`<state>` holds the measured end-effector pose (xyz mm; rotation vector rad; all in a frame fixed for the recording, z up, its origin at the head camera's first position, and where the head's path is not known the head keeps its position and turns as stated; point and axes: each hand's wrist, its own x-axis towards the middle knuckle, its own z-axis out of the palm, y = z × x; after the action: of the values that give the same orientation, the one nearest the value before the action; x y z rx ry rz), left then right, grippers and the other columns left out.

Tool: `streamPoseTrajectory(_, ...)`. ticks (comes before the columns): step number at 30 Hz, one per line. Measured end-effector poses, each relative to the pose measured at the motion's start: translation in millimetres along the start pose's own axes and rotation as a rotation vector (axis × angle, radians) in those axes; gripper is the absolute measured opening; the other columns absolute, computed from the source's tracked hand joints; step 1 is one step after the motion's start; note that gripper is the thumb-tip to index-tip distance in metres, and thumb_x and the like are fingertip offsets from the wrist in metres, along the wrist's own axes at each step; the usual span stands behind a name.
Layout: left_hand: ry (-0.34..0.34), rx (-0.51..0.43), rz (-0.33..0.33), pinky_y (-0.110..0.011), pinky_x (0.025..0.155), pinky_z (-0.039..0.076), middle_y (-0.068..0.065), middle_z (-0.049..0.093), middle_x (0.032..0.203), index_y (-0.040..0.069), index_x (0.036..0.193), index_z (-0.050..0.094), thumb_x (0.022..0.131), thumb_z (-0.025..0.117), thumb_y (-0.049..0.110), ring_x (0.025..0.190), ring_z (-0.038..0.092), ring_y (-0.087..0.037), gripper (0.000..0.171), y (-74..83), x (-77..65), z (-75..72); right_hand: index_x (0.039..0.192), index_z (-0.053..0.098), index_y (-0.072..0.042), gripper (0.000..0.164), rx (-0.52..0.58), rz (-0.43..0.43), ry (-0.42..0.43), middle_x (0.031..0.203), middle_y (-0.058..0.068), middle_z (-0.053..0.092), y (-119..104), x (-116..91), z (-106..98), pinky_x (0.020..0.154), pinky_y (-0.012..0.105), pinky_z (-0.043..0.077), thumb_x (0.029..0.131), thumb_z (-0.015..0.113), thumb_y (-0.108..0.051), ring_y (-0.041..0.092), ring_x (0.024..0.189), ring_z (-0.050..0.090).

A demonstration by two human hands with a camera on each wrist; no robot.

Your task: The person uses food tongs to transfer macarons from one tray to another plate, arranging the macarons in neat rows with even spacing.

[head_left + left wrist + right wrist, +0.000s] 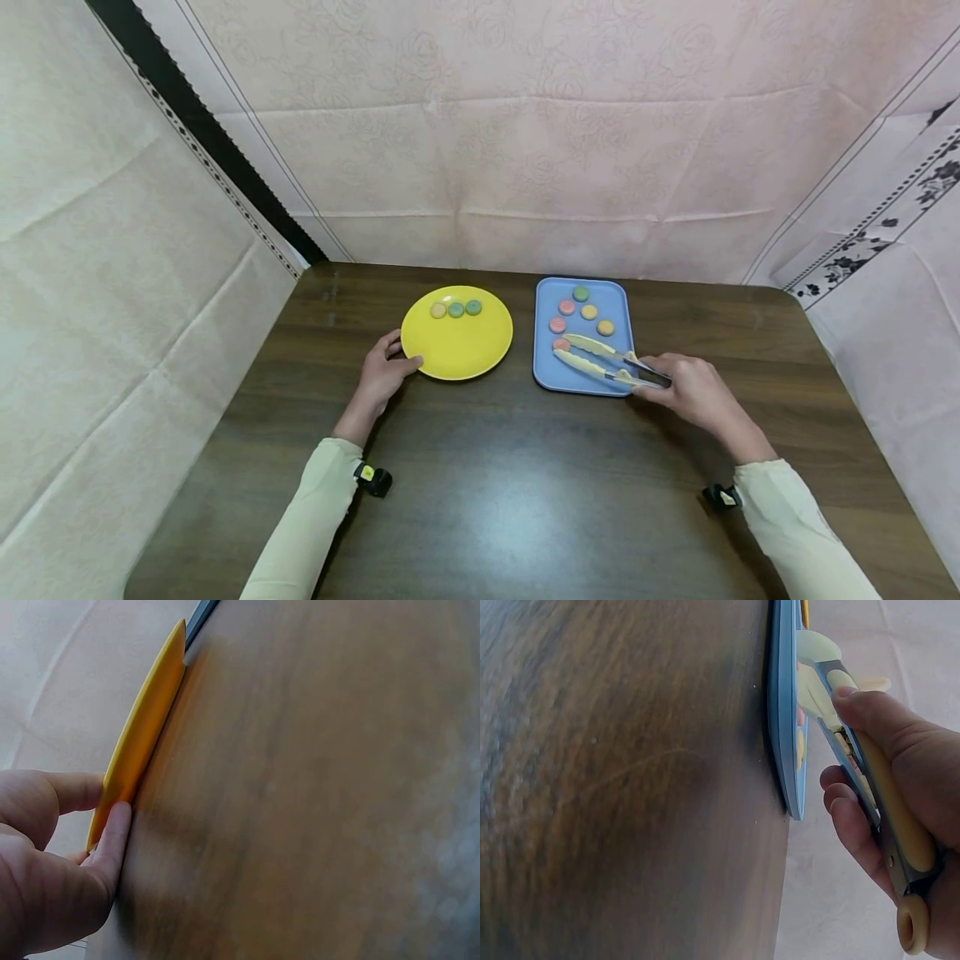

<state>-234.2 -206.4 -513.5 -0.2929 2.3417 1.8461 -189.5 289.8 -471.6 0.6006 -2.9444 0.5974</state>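
Observation:
My left hand [382,371] holds the left rim of a yellow plate [457,354], thumb on the near side and fingers farther round. In the left wrist view the thumb presses the side of the plate [142,724]. One pale yellow and two green round pieces lie in a row on its far part. My right hand [693,392] grips tongs [618,362] with cream tips and handles. The tong tips are spread over a blue tray [551,379], either side of a pink round piece [561,343]. In the right wrist view the thumb lies along the tongs [892,802].
Other round pieces lie on the tray: a green one [581,293], pink ones [566,307] and yellow ones [605,327]. Plate and tray stand near the far edge of a dark wooden table [480,467]. Behind it hangs pale patterned cloth [525,167].

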Motion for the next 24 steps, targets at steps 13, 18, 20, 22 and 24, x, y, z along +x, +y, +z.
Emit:
streamPoseTrajectory(13, 0.002, -0.006, -0.005, -0.044, 0.102, 0.048, -0.017, 0.045, 0.15, 0.012, 0.161, 0.029, 0.095, 0.073, 0.014, 0.126, 0.054, -0.033, 0.079, 0.6, 0.4, 0.1, 0.126, 0.071, 0.001, 0.05, 0.022, -0.007, 0.025, 0.097, 0.011, 0.072, -6, 6, -9, 0.063, 0.032, 0.043, 0.09, 0.081, -0.032, 0.019, 0.073, 0.053)
streamPoseTrajectory(18, 0.006, -0.009, -0.005, -0.043, 0.101, 0.049, -0.017, 0.046, 0.149, 0.011, 0.161, 0.03, 0.095, 0.073, 0.013, 0.125, 0.054, -0.032, 0.079, -0.3, 1.4, 0.2, 0.126, 0.071, 0.002, 0.051, 0.016, -0.025, 0.041, 0.1, 0.014, 0.073, -12, 16, -16, 0.063, 0.035, 0.045, 0.088, 0.082, -0.031, 0.021, 0.074, 0.055)
streamPoseTrajectory(20, 0.008, -0.006, -0.001, -0.04, 0.098, 0.049, -0.018, 0.046, 0.148, 0.011, 0.16, 0.031, 0.095, 0.073, 0.013, 0.122, 0.056, -0.031, 0.078, -0.4, 1.7, 0.4, 0.126, 0.071, 0.002, 0.051, 0.008, -0.041, 0.05, 0.105, 0.017, 0.074, -15, 22, -18, 0.067, 0.04, 0.051, 0.088, 0.083, -0.03, 0.024, 0.079, 0.062)
streamPoseTrajectory(22, 0.014, -0.001, 0.005, -0.037, 0.095, 0.05, -0.018, 0.046, 0.148, 0.01, 0.16, 0.032, 0.094, 0.073, 0.013, 0.118, 0.059, -0.03, 0.078, -0.4, 2.1, 0.9, 0.127, 0.07, 0.003, 0.053, 0.009, -0.046, 0.051, 0.11, 0.021, 0.073, -18, 27, -21, 0.073, 0.047, 0.055, 0.088, 0.083, -0.03, 0.029, 0.087, 0.067)
streamPoseTrajectory(24, 0.018, 0.004, 0.01, -0.036, 0.093, 0.05, -0.019, 0.046, 0.147, 0.009, 0.16, 0.032, 0.094, 0.073, 0.013, 0.114, 0.061, -0.028, 0.078, -0.5, 2.5, 1.0, 0.129, 0.069, 0.003, 0.054, 0.013, -0.05, 0.047, 0.116, 0.023, 0.072, -21, 33, -23, 0.079, 0.053, 0.056, 0.088, 0.083, -0.03, 0.033, 0.096, 0.069)
